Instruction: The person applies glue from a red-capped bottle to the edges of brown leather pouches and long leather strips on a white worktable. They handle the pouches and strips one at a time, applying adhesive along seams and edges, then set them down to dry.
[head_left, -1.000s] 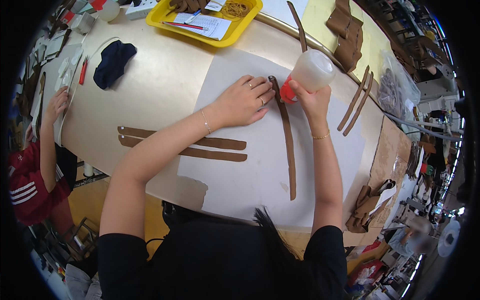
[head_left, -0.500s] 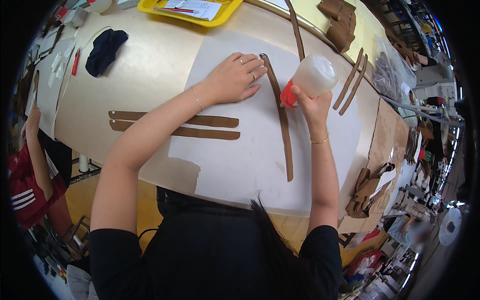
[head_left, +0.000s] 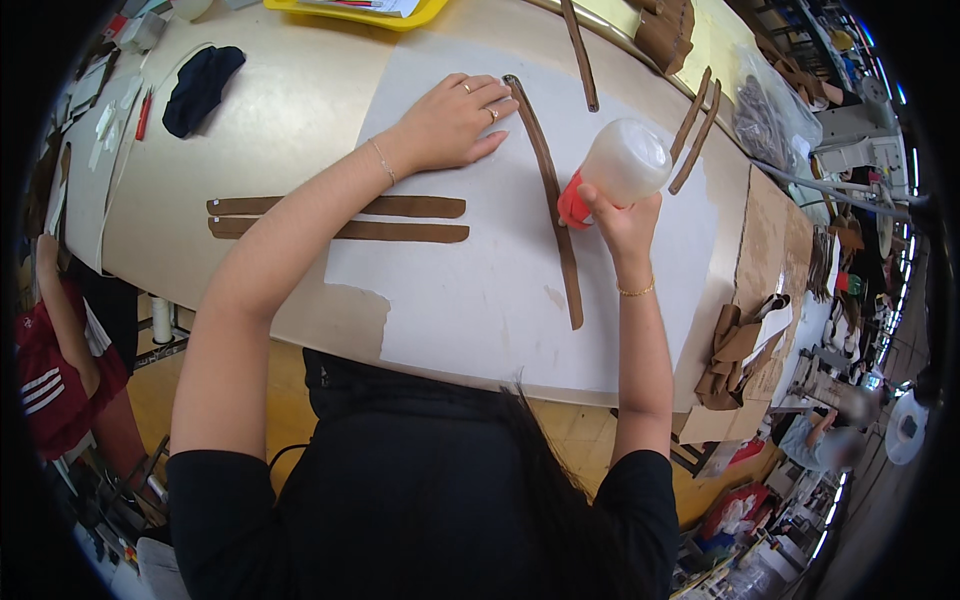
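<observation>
A long, narrow brown strip [head_left: 548,195] lies nearly straight on a white sheet [head_left: 480,290] spread over the pale surface [head_left: 290,100], running from its far end down toward the person. The left hand [head_left: 452,122] rests flat and open on the sheet, fingertips touching the strip's far end. The right hand [head_left: 618,215] grips a translucent squeeze bottle [head_left: 622,165] with a red nozzle, tipped so the nozzle meets the strip about midway along it. Two more brown strips [head_left: 400,220] lie side by side to the left, under the left forearm.
</observation>
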